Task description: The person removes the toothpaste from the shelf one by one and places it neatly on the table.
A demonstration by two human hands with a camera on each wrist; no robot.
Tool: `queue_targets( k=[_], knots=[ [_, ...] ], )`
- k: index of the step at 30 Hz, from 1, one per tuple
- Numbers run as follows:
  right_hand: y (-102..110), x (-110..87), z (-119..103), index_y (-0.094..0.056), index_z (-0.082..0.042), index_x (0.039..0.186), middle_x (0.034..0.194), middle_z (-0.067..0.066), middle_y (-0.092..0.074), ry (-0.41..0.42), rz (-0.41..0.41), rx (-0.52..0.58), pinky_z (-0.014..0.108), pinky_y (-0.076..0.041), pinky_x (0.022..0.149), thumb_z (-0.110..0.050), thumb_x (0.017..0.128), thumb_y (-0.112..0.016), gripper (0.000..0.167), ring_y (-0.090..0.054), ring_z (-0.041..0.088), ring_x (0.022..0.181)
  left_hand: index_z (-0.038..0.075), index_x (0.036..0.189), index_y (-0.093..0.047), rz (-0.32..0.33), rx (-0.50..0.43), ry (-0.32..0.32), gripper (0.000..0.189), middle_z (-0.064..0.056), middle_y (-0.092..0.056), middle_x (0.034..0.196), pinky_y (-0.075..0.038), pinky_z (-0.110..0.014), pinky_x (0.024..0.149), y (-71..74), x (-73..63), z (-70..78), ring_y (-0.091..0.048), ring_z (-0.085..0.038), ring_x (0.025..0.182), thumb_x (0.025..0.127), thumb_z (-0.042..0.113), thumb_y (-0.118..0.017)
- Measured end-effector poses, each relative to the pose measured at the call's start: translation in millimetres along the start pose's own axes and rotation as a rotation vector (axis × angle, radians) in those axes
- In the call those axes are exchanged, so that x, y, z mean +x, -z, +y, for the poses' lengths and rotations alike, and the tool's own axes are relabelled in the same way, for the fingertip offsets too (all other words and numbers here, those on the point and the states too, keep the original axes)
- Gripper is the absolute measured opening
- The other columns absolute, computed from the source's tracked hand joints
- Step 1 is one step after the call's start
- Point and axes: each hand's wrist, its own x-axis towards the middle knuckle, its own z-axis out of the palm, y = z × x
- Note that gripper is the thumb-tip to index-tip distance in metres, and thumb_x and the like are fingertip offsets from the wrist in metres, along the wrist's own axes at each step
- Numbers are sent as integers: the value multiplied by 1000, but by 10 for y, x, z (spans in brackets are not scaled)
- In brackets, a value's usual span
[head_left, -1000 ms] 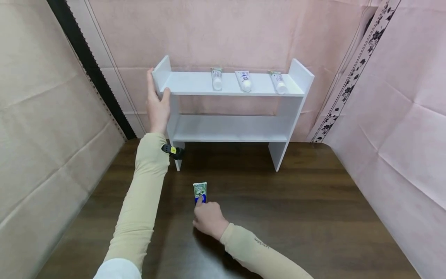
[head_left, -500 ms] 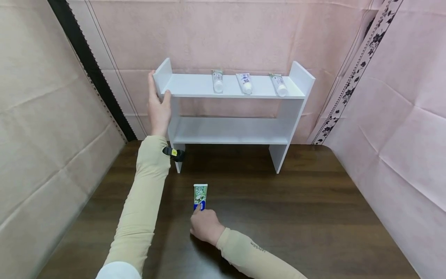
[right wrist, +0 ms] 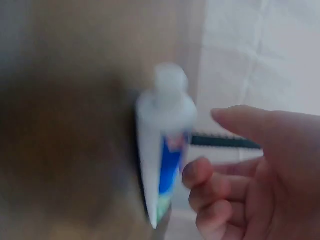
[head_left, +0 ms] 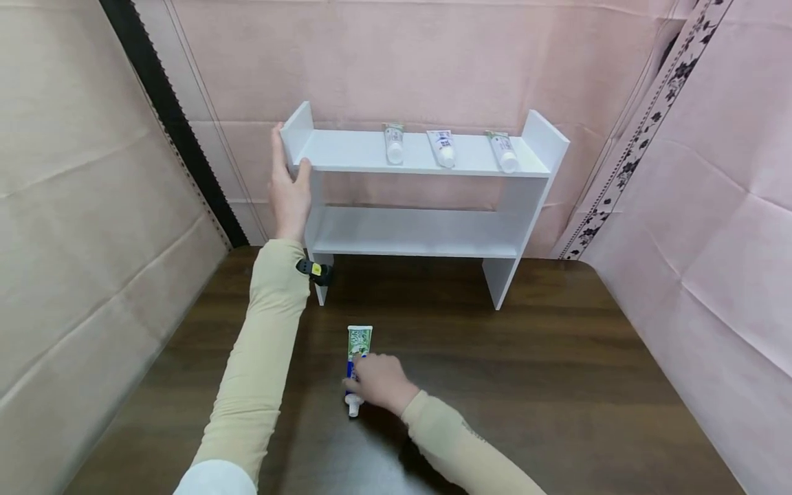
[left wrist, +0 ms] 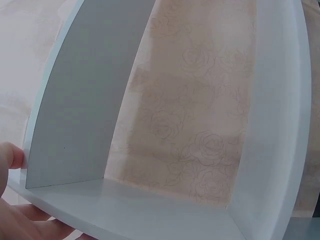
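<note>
On the table lies a toothpaste tube (head_left: 359, 340), green and blue with a white cap, the cap end toward me. My right hand (head_left: 382, 381) is right over its middle, hiding part of the blue label. In the right wrist view the tube looks blurred; the thumb (right wrist: 240, 120) stands apart from the loosely curled fingers (right wrist: 212, 192) beside it, and nothing is pinched between them. My left hand (head_left: 289, 196) grips the upper left side panel of the white shelf (head_left: 411, 230), thumb at the front edge and fingers around the outside.
Three more tubes lie on the top board, caps forward: a left one (head_left: 394, 144), a middle one (head_left: 443, 148) and a right one (head_left: 504, 152). The shelf stands at the back of the dark wooden table (head_left: 557, 385). Pale cloth walls (head_left: 699, 206) enclose three sides.
My right hand has shifted from the tube's near end slightly up and to the right, uncovering the white cap. The left hand keeps its hold on the shelf.
</note>
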Motion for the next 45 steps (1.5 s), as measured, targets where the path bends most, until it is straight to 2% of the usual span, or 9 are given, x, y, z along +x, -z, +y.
queue_targets(
  k=[5,12,16,19,24,28,32,39,45],
  knots=[
    [395,147,346,-65,-7,114,53,-6,-43,-42,86,145,21,-31,39,-37,95,-59,36,-38,7,43,63,143,-17,17,-28,14,63,14,-37,154,-44,-35,93,-42,-2,11,-47,-12,120,100,28,-46],
    [1181,284,648,-67,-10,97,63,-2,-61,-61,368,141,21,-37,42,-26,96,-58,20,-49,10,47,59,144,-21,56,-53,23,64,26,-30,154,-41,-35,100,-57,-22,27,-45,-9,126,98,25,-49],
    [1601,349,732,-67,-9,105,75,2,-65,-53,484,110,27,-43,49,-24,96,-56,21,-56,15,60,54,147,-23,65,-46,11,61,21,-33,154,-39,-34,105,-66,-35,-1,-44,-9,129,98,27,-49],
    [1864,425,754,-63,-7,115,92,5,-66,-34,586,68,32,-47,57,-22,95,-56,26,-58,20,76,52,147,-25,68,-41,1,59,17,-36,154,-39,-34,106,-57,-36,-30,-44,-10,130,98,28,-49],
    [2233,652,790,-54,-7,130,114,13,-58,2,714,16,37,-48,69,-19,92,-59,40,-54,27,93,51,148,-26,76,-42,-11,59,17,-37,154,-39,-33,106,-48,-31,-33,-45,-9,130,98,27,-50],
    [2483,872,843,-47,-6,138,124,16,-52,-13,695,35,39,-47,85,-18,93,-57,47,-52,30,105,51,148,-26,72,-31,-7,59,15,-37,154,-39,-33,106,-44,-24,-17,-45,-9,130,98,28,-50],
    [2647,1039,898,-45,-3,139,130,17,-48,-60,595,-1,39,-40,97,-24,96,-53,48,-46,30,113,54,147,-25,62,-15,2,59,15,-38,154,-40,-34,106,-47,-22,-11,-46,-10,130,99,30,-50],
    [2755,1088,898,-57,0,111,121,15,-45,-102,467,-16,38,-38,93,-30,99,-49,34,-40,28,107,54,148,-21,71,55,2,60,7,-41,153,-43,-39,96,-57,-22,-15,-54,-19,116,99,32,-48],
    [2755,1092,856,-44,-2,130,126,17,-48,-143,437,16,41,-41,96,-35,98,-51,46,-46,31,114,53,149,-21,76,48,7,60,5,-42,153,-44,-38,89,-50,-42,4,-55,-19,106,99,31,-48]
  ],
)
